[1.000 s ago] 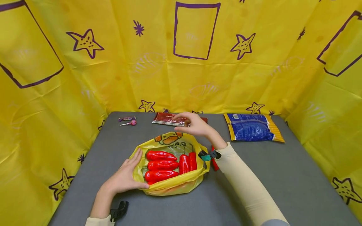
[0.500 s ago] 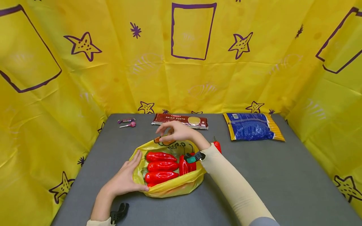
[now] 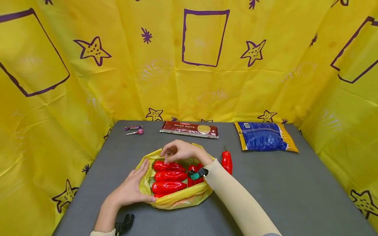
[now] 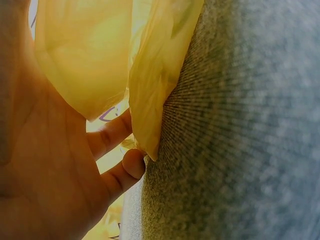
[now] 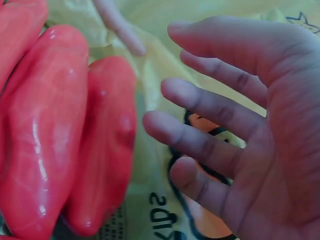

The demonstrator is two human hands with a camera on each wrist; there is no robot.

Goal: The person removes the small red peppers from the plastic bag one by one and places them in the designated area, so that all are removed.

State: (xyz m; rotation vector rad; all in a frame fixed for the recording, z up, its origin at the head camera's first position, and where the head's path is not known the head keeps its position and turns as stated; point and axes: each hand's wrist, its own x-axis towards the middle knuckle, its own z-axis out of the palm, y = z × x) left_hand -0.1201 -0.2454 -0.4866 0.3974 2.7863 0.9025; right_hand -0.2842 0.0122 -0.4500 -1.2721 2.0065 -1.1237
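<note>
Flat against the near left side of the yellow bag (image 3: 177, 200), the left hand (image 3: 130, 190) rests with straight fingers, thumb at the bag's edge. Relaxed and holding nothing, the right hand (image 3: 181, 151) hovers over the red peppers (image 3: 168, 177) inside. Only the right wrist view shows the bag's print, partly reading "Kids". Behind the bag lies a packet (image 3: 189, 129) marked "PRIMO GUSTO".
</note>
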